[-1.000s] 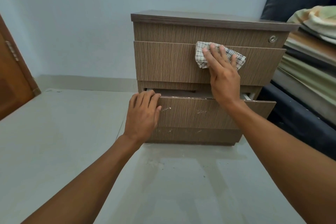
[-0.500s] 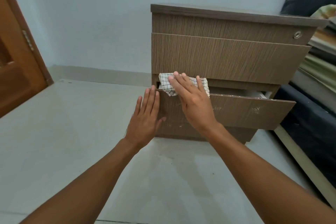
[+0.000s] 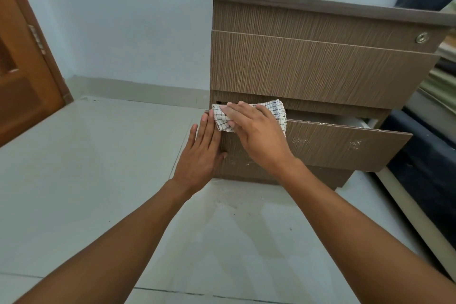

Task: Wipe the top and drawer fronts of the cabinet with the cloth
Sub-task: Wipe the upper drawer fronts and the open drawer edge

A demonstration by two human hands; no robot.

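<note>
Hands [image 3: 259,136] flat: checked cloth [image 3: 276,110], woodgrain drwr [image 3: 345,148]

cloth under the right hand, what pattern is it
The cloth is white with a dark grid check, seen in the head view, the only one.

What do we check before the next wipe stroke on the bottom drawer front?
1. Contact: cloth under right hand, flat fingers pressing it: ok.
2. Placement: cloth on bottom drawer front, upper left corner: ok.
3. Bracing left hand flat at the drawer's left end: ok.
4. Drawer shut: not ok, it stands ajar.
5. Front free of marks: not ok, whitish marks right of the cloth.
6. Dust on cabinet top: cannot tell.
</note>
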